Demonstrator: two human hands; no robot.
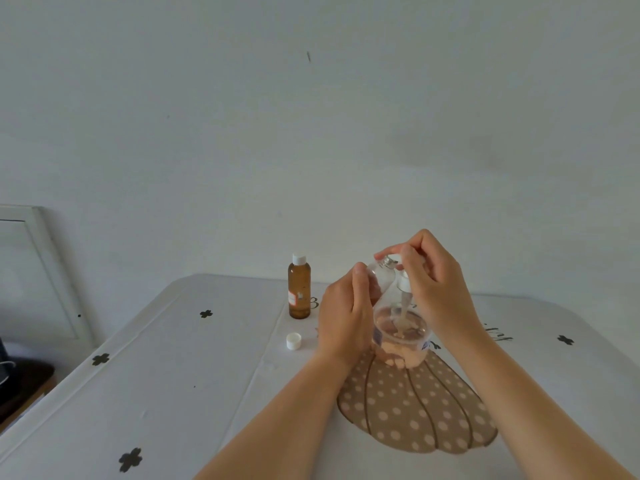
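My forearms are coming in from the bottom edge, cut off there. A clear cup [401, 344] is standing on the tablecloth [173, 375], half hidden behind my left hand [346, 313]. That hand is gripping a small clear bottle [381, 277], tilted above the cup. My right hand [436, 289] is pinching a white piece [403, 284] at the bottle's neck, and I cannot make out what it is. Farther back, a loose white cap [293, 341] and an amber bottle [299, 292] are sitting.

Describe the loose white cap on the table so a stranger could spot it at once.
Start from the white tablecloth with black clover marks and find the upright amber bottle. Just in front of it, left of the person's left hand, lies the small white cap. Unlike the bottle's own cap, it sits alone on the cloth.
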